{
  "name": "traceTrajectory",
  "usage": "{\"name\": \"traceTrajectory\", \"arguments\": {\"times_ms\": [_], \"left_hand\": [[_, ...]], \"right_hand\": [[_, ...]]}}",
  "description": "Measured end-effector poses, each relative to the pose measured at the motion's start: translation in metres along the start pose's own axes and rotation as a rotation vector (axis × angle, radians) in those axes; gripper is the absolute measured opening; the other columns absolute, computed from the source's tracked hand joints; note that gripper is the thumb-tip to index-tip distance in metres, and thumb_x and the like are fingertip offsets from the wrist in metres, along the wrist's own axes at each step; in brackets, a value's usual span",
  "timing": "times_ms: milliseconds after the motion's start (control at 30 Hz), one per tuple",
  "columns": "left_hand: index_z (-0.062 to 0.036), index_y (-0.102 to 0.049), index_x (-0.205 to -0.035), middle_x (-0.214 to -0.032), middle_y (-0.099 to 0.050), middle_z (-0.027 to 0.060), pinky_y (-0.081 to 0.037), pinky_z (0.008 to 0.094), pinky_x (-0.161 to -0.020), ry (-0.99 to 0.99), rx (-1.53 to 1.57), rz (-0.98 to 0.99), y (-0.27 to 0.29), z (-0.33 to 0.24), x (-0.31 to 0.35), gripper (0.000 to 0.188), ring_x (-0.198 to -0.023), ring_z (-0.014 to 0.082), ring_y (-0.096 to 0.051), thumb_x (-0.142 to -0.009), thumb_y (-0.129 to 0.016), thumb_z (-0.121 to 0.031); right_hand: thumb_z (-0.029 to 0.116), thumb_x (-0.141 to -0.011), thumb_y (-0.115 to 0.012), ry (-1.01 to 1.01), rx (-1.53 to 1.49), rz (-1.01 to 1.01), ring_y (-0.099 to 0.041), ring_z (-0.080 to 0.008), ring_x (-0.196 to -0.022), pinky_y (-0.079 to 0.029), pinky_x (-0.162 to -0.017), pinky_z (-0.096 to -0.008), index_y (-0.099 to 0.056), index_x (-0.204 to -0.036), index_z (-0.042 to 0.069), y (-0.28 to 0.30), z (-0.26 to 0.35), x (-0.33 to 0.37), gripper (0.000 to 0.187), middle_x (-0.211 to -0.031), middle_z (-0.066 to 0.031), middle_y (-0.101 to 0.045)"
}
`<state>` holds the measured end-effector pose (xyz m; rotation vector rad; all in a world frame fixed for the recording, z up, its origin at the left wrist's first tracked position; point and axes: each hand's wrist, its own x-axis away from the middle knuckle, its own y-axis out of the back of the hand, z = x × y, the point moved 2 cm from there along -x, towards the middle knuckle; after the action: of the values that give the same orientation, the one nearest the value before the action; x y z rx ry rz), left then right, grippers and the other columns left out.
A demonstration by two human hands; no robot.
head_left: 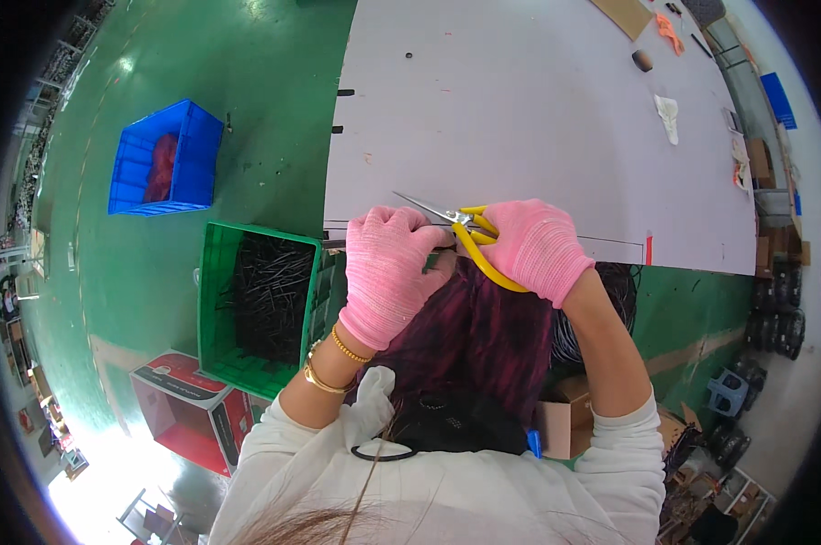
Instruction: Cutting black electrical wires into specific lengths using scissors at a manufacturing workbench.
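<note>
My left hand point(392, 268), in a pink knit glove, is closed at the near edge of the pale table point(519, 118). Its thumb and fingers pinch a thin black piece, mostly hidden by the glove; whether it is cable or tube I cannot tell. In my right hand point(533, 245), gloved the same way, are long-nose pliers point(492, 263) with yellow handles. Their slim metal jaws point left, passing just above the left fingers. Beside my left wrist stands a green crate point(207, 300) filled with short black thin pieces point(272, 289).
A blue crate point(192, 163) with a dark red bundle sits on the green floor. Below the green crate lies a red and grey box point(188, 400). Coiled black cable point(569, 341) is under my right forearm. A white scrap point(667, 118) and a dark roll point(642, 61) lie on the table.
</note>
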<state>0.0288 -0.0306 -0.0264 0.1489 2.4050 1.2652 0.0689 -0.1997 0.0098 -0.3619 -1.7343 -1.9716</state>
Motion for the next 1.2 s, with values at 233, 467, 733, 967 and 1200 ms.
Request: {"name": "traceTrajectory", "arguments": {"times_ms": [233,467,733,967,1200], "left_hand": [[-0.0157,-0.073,-0.085,-0.084,-0.065,0.0026,-0.044,0.0418,-0.076,0.007,-0.059,0.113,-0.003,0.002,-0.005,0.018,-0.085,0.0282,-0.058,-0.069,-0.078,-0.022],[-0.0152,-0.069,-0.083,-0.083,-0.062,0.0019,-0.042,0.0407,-0.078,-0.001,-0.059,0.132,0.0,0.008,0.004,0.016,-0.085,0.0267,-0.058,-0.069,-0.076,-0.02],[-0.0176,-0.068,-0.081,-0.082,-0.061,0.0006,-0.042,0.0401,-0.077,-0.036,0.001,0.079,0.006,-0.007,0.007,0.016,-0.083,0.0249,-0.058,-0.068,-0.076,-0.02],[-0.0173,-0.065,-0.077,-0.078,-0.059,-0.0007,-0.041,0.0382,-0.072,-0.06,0.003,0.024,0.011,-0.015,0.016,0.018,-0.077,0.0251,-0.056,-0.064,-0.076,-0.012],[-0.0181,-0.065,-0.075,-0.075,-0.058,-0.0005,-0.041,0.0385,-0.07,-0.067,-0.041,-0.005,0.013,-0.021,0.018,0.017,-0.076,0.0247,-0.057,-0.063,-0.075,-0.013]], "right_hand": [[0.042,-0.086,-0.069,0.154,-0.146,-0.259,-0.066,-0.0356,-0.071,-0.051,-0.063,-0.0425,-0.068,-0.09,0.009,-0.02,-0.016,0.015,0.033,-0.073,-0.0144,-0.066],[0.018,-0.086,-0.073,0.232,-0.476,-0.81,-0.055,-0.025,-0.054,-0.045,-0.053,-0.0327,-0.052,-0.079,0.004,-0.041,-0.007,0.053,0.026,-0.064,-0.0106,-0.055],[0.01,-0.095,-0.059,-0.083,-1.414,-0.122,-0.049,-0.009,-0.066,-0.042,-0.061,-0.0231,-0.05,-0.09,0.005,-0.144,0.023,0.121,0.011,-0.077,-0.0003,-0.052],[0.019,-0.094,-0.063,-0.083,-1.432,0.119,-0.053,-0.0172,-0.07,-0.047,-0.07,-0.0316,-0.051,-0.09,0.002,-0.168,0.029,0.117,0.022,-0.078,-0.0061,-0.055],[0.025,-0.094,-0.062,-0.131,-1.349,0.06,-0.055,-0.0234,-0.07,-0.048,-0.071,-0.0345,-0.051,-0.091,0.002,-0.163,0.036,0.113,0.026,-0.078,-0.0102,-0.056]]}}
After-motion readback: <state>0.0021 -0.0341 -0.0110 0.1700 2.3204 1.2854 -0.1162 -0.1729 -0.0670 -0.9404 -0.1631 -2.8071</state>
